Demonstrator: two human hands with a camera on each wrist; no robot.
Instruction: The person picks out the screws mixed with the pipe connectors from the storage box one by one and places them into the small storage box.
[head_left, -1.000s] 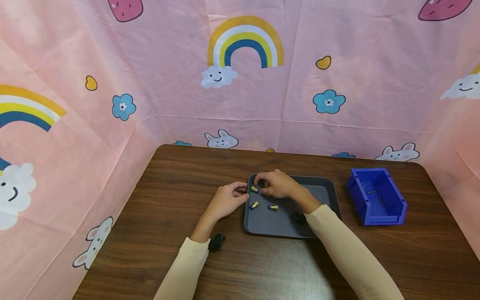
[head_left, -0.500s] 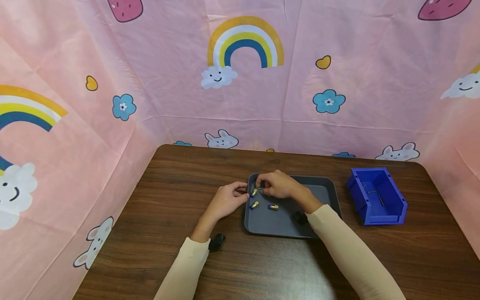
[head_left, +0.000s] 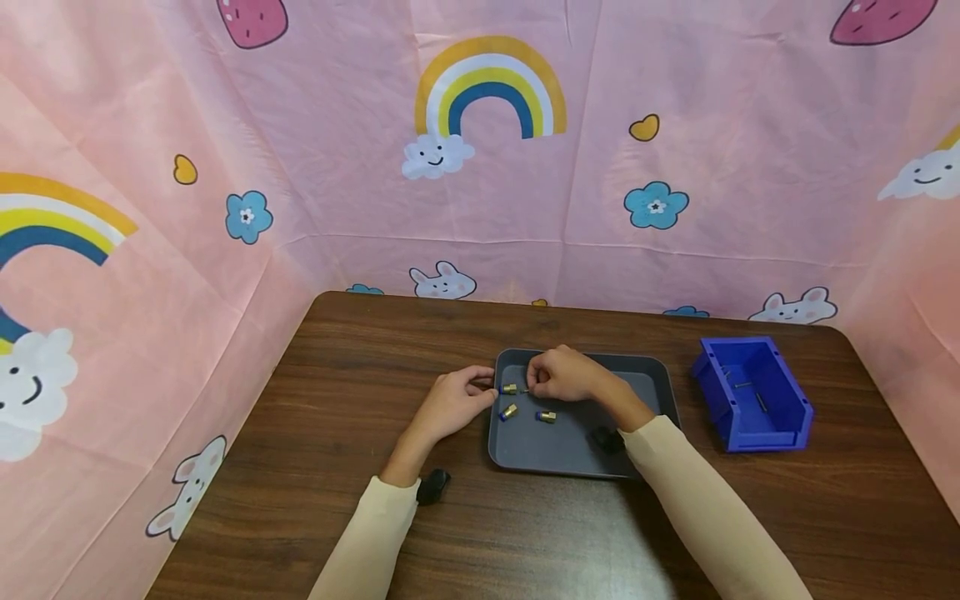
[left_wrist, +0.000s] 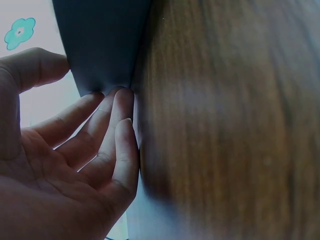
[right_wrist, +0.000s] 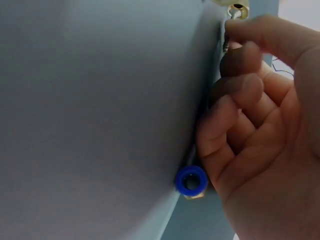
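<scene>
My left hand point(head_left: 452, 404) rests its fingertips and thumb against the outer left wall of the dark grey tray point(left_wrist: 102, 45), fingers fairly straight. Over the tray's left part, my right hand point(head_left: 566, 373) pinches a small screw point(right_wrist: 226, 45) between thumb and index finger; its tip points left toward a brass push-in fitting point(head_left: 509, 389) with a blue collar. Two similar fittings lie nearer me on the tray floor: one fitting point(head_left: 509, 412) by the left wall and another fitting point(head_left: 546, 416) below my right hand. Most of the screw is hidden by the fingers.
A blue open-front bin point(head_left: 727, 408) with several small screws point(head_left: 762, 402) inside stands right of the tray on the wooden table point(head_left: 360, 358). Pink printed cloth point(head_left: 510, 192) hangs behind and at the sides. A dark wrist camera point(head_left: 433, 486) sits on the left wrist.
My right hand has drawn slightly right, away from the upper left fitting. That fitting has turned from slanted to lying sideways, and the screw tip shows beside it. My left hand stays put.
</scene>
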